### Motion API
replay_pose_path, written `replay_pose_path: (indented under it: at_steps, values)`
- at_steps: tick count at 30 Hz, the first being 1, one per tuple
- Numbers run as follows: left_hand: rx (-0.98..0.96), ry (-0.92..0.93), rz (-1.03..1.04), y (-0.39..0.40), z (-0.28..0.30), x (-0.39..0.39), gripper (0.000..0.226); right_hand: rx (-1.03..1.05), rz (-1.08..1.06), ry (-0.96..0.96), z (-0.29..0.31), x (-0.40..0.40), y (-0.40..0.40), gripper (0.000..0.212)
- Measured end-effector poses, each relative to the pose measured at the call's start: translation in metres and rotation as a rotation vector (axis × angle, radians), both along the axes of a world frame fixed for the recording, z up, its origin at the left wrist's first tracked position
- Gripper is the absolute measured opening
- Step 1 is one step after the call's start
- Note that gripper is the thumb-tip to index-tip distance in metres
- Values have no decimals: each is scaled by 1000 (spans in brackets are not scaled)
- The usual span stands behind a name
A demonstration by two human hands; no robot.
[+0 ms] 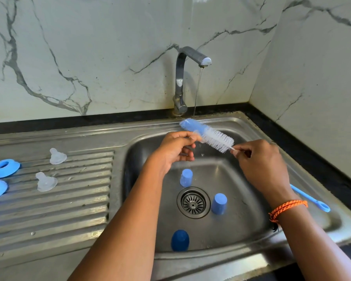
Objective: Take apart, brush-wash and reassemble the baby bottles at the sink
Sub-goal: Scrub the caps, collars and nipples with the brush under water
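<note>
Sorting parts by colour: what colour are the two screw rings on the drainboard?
Light blue screw rings, clearest in the head view.

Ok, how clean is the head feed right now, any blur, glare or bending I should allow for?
Head view: wide-angle bending curves the steel sink rim and the counter edge; the blue-and-white bottle brush and left hand are slightly motion-soft; mild glare streaks the ribbed steel drainboard and the chrome tap; lighting is even and shadows are soft; the two clear silicone teats read sharply.

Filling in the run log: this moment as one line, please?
phase: brush rinse | blue-and-white bristle bottle brush: under steel tap stream | left hand: grips brush | right hand: pinches its end
</note>
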State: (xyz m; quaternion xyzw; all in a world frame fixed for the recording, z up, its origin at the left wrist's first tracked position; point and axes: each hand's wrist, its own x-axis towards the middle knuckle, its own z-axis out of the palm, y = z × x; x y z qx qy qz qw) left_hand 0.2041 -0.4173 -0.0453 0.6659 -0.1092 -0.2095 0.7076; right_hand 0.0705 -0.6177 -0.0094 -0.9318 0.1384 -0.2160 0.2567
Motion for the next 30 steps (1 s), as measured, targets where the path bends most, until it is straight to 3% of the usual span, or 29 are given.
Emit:
replay_pose_path:
  at_steps: [4, 8, 14, 19, 23, 30]
  values:
    - [-74, 11, 211, 0, 1, 3, 33, 51, 8, -66, 5, -4, -9, 13]
    - [-84, -39, 390, 2, -2, 7, 24, 64, 30, -69, 6, -7, -13, 12]
    - [-94, -3, 431, 6, -2, 13, 15, 91, 66, -69, 9, -9, -20, 8]
    - [-127, 30, 388, -1, -6, 12, 14, 92, 113, -35, 6, -7, -10, 9]
    - [-44, 8, 371, -7, -8, 9, 11, 63, 86, -28, 3, -5, 3, 12]
    - [-32, 48, 53, -8, -6, 3, 17, 8, 9, 7, -4, 2, 16, 13]
